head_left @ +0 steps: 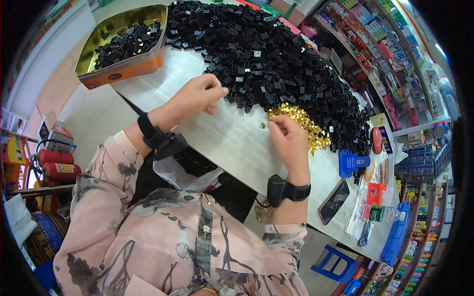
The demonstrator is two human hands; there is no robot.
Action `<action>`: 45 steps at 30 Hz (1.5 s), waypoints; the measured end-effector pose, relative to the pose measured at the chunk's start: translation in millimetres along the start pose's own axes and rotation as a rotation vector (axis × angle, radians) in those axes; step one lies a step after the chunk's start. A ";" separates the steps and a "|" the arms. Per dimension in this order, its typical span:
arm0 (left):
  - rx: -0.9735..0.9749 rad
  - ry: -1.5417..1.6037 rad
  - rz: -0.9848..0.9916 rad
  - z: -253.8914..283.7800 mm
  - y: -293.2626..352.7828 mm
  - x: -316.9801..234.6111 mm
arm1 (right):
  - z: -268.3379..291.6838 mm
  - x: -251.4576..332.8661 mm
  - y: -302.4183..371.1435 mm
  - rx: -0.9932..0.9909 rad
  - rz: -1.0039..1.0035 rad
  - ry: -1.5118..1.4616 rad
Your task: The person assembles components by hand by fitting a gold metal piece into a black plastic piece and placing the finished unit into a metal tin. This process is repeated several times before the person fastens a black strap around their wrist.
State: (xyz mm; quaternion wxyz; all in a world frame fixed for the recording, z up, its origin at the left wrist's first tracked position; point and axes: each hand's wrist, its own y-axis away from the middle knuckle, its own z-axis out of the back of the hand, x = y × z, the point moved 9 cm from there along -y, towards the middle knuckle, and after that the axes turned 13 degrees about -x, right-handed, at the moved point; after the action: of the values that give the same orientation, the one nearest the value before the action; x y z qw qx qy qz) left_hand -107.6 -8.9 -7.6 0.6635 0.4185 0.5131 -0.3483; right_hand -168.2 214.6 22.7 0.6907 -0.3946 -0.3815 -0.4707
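Near the frame's centre, the left hand curls its fingers just beside the heap of black pieces; right of centre, the right hand, thumb and forefinger close together, meets the gold pieces' lower edge. Whether either grips anything, I cannot tell.

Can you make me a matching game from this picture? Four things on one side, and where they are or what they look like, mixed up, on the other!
Things:
1. Small gold pieces
2. Smartphone
3. Fire extinguishers
4. Open tin

Clues:
A. Red, off the table, on the person's left
B. Orange outside, with small black pieces inside
C. In a shiny heap beside the right hand
D. Dark and lying flat on the table

Right pairs: 1-C, 2-D, 3-A, 4-B
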 end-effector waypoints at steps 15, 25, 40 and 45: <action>0.015 -0.579 -0.465 -17.3 9.2 -31.3 | -17.5 20.9 16.1 -0.056 0.357 0.468; 0.084 -0.186 -0.473 -51.2 54.5 -12.3 | -43.7 15.1 24.3 0.219 -0.103 -0.371; 0.009 -0.164 -0.611 -49.8 61.8 -12.5 | -51.5 -2.3 26.0 0.297 -0.226 -0.286; -0.042 -0.278 -0.768 -51.3 67.5 -16.2 | -55.2 -12.3 26.8 0.371 -0.277 -0.196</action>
State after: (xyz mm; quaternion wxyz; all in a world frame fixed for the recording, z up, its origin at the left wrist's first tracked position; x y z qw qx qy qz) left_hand -71.1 66.0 15.2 0.5565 0.1319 0.5446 -0.6134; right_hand -137.4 175.6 -15.3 0.6399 -0.2487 -0.5769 -0.4426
